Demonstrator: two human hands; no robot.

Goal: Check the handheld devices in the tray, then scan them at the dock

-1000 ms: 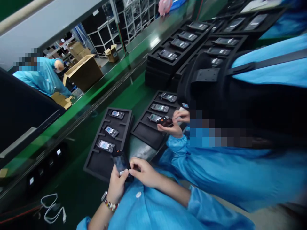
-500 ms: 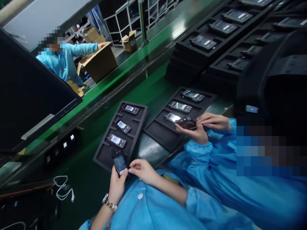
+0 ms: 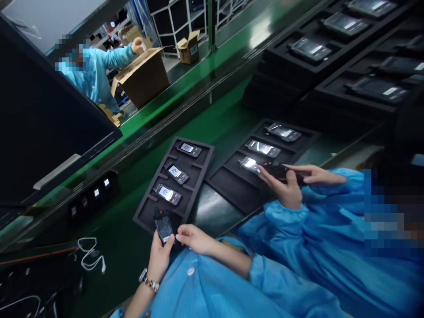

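Left hand point(image 3: 159, 258) grip clamped round handset point(image 3: 164, 227), right hand point(image 3: 194, 237) fingertips pinching its edge.

A black handset point(image 3: 164, 226) with a pale lit screen is seen just below the black foam tray point(image 3: 198, 176), where three dark handsets point(image 3: 178, 173) show blue-and-white screens. Right of that tray, bright blue sleeves point(image 3: 298, 247) are seen. A green belt point(image 3: 212, 119) is laid above it, a brown carton point(image 3: 142, 77) farther above, and a white cable point(image 3: 89, 258) to its lower left.
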